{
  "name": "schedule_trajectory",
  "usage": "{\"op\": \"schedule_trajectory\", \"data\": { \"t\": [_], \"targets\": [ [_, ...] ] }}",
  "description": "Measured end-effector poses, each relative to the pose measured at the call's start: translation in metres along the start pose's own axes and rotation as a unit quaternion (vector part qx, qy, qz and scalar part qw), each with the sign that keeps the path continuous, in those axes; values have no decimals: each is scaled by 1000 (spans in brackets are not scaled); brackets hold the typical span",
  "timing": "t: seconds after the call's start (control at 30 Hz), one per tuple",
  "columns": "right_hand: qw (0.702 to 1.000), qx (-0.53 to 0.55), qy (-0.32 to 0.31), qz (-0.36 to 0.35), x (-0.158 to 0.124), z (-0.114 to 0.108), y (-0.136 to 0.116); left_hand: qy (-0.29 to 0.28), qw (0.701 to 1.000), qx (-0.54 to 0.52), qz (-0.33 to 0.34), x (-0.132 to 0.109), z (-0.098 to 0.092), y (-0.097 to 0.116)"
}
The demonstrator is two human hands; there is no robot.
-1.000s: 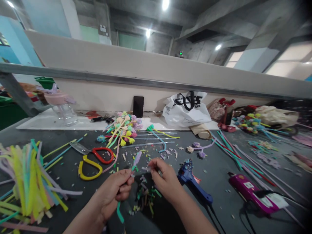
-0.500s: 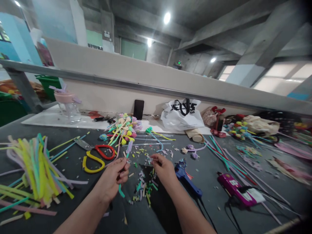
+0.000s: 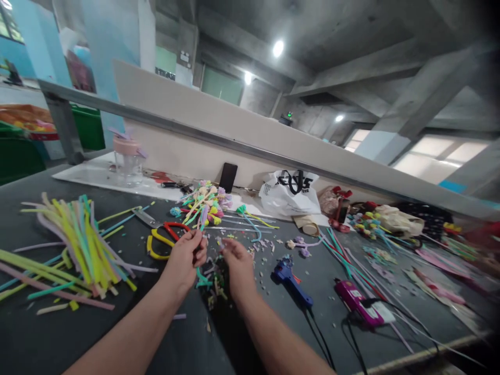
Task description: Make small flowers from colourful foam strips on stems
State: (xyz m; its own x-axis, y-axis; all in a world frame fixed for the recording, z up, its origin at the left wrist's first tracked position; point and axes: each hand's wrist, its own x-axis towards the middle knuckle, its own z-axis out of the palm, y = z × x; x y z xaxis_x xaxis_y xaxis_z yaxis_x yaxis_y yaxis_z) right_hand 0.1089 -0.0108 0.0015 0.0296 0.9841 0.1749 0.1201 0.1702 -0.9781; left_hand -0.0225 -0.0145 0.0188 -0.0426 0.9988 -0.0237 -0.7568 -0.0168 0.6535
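Observation:
My left hand [image 3: 188, 255] is closed, its thumb and fingers pinching a short pipe cleaner [image 3: 202, 280]. The green lower end of that stem hangs below the fingers, and a lilac part shows above them. Just to the right, my right hand [image 3: 239, 268] has its thumb and fingertips pressed together around something small and pale that I cannot make out. The fingertips of both hands are close but apart. Beneath them lies a scatter of cut pipe cleaner bits [image 3: 219, 291]. Scissors [image 3: 161, 240] with red and yellow handles rest left of my left hand.
A pipe cleaner bundle [image 3: 91, 245] fills the left. Finished fuzzy flowers [image 3: 209, 200] lie behind my hands. To the right are a blue glue gun [image 3: 292, 281] and a magenta power strip [image 3: 357, 302] with cords. A phone [image 3: 228, 177], white bag [image 3: 289, 195] and cup [image 3: 128, 161] stand behind.
My right hand has moved left, bringing its fingertips nearer to my left hand. The head view has tilted and turned slightly left. My left hand keeps its hold on the pipe cleaner.

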Motion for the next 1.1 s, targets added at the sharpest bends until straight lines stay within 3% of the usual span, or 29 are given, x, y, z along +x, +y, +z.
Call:
{"op": "schedule_trajectory", "data": {
  "t": [0.1, 0.17, 0.2, 0.23, 0.3, 0.4, 0.5, 0.57, 0.63, 0.8, 0.97, 1.1],
  "targets": [
    [998, 19, -66, 0, -8, -12, -14, 8, 1000, -2, 27, 3, -1, 7],
    [983, 11, -181, 30, -34, -26, -17, 10, 999, -6, 38, 4, -2, 11],
    [945, -14, -322, 51, -48, -31, -17, 10, 999, -8, 40, 5, -2, 12],
    [905, -35, -422, 44, -59, -34, -16, 8, 999, -9, 41, 5, -2, 14],
    [873, -58, -483, -34, -65, -34, -11, 3, 999, -9, 43, 4, -2, 16],
    [914, -49, -396, -67, -29, -22, -2, -3, 999, -3, 53, 4, -3, 18],
    [960, -27, -271, -67, 17, -18, -2, -7, 998, 7, 61, 5, -4, 20],
    [975, -16, -212, -65, 25, -24, -4, -10, 998, 11, 59, 5, -3, 21],
    [979, -18, -195, -55, 16, -35, -5, -12, 998, 12, 53, 5, -3, 21],
    [967, -83, -237, -41, -24, -54, -1, -22, 999, 16, 17, 3, 0, 16],
    [907, -285, -241, -193, -36, -53, 0, -75, 992, 53, -88, -3, 3, 3],
    [886, -338, -175, -265, -37, -86, -7, -112, 964, 120, -210, -10, 6, -3]
  ]
}}
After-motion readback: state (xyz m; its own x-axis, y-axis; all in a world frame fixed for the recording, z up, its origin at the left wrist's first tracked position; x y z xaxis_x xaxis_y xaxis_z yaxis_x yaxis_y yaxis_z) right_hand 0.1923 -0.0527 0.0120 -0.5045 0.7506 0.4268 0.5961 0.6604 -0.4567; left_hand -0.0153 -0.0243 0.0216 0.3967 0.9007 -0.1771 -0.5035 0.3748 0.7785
